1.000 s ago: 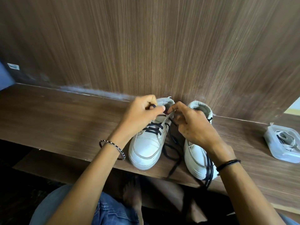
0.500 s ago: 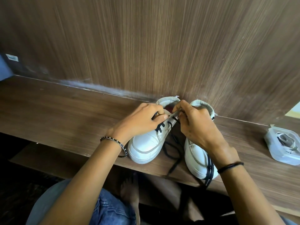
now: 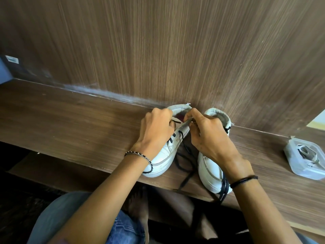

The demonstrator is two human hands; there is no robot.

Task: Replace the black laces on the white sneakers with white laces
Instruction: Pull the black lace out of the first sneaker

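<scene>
Two white sneakers stand side by side on the brown wooden table point(image 3: 70, 120), heels against the wood-grain wall panel point(image 3: 175, 50) and toes at the near edge. The left hand point(image 3: 154, 132) lies over the left sneaker point(image 3: 163, 155), its fingers curled in at the collar, where they seem to pinch an end of the black lace point(image 3: 182, 161), though the grip is partly hidden. The right hand point(image 3: 211, 140) reaches across from above the right sneaker point(image 3: 209, 171) and pinches the left sneaker's tongue between thumb and forefinger. A few crossings of the lace remain in that shoe's eyelets; the loose length lies on the table between the two shoes. Another black lace hangs over the right sneaker's toe. Well apart on the right sits a clear plastic box point(image 3: 299, 171) holding the white laces point(image 3: 306, 154).
</scene>
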